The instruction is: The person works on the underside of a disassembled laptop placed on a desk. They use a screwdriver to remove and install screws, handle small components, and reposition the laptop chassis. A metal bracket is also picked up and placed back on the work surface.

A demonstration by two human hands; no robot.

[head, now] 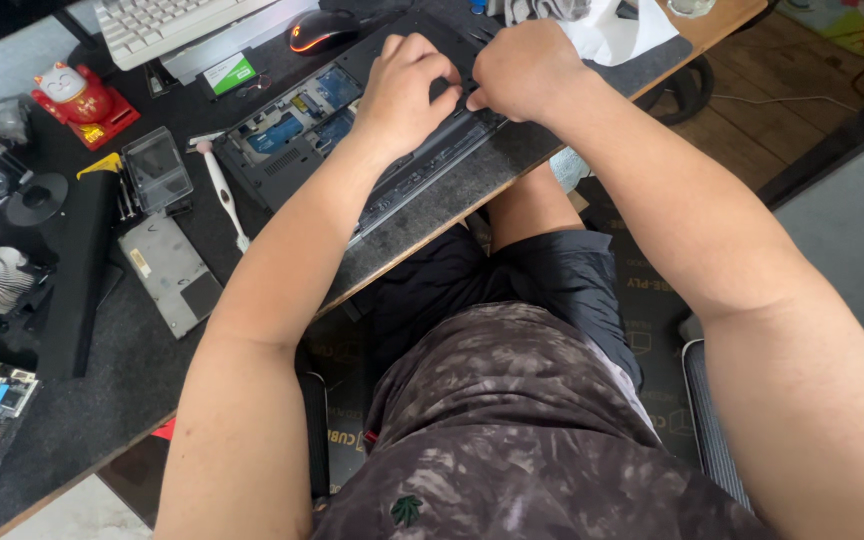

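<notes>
Both hands work side by side on an opened laptop (352, 130) that lies bottom-up on the dark desk mat (432, 215), its cover off and the blue boards inside showing. The left hand (404, 92) rests knuckles-up on the dark battery strip along the near edge, fingers curled down and bunched together; whether they pinch anything cannot be told. The right hand (524, 68) sits just beside it, touching it at the fingertips, closed into a loose fist with the tips pressed onto the same strip; what they grip is hidden. A grey metal cover plate (169, 272) lies on the mat to the left, near a white toothbrush (224, 195) and a small clear plastic box (157, 168). Behind the laptop stand a glowing mouse (320, 30) and a white keyboard (167, 25); a red cat figurine (80, 98) sits further left
</notes>
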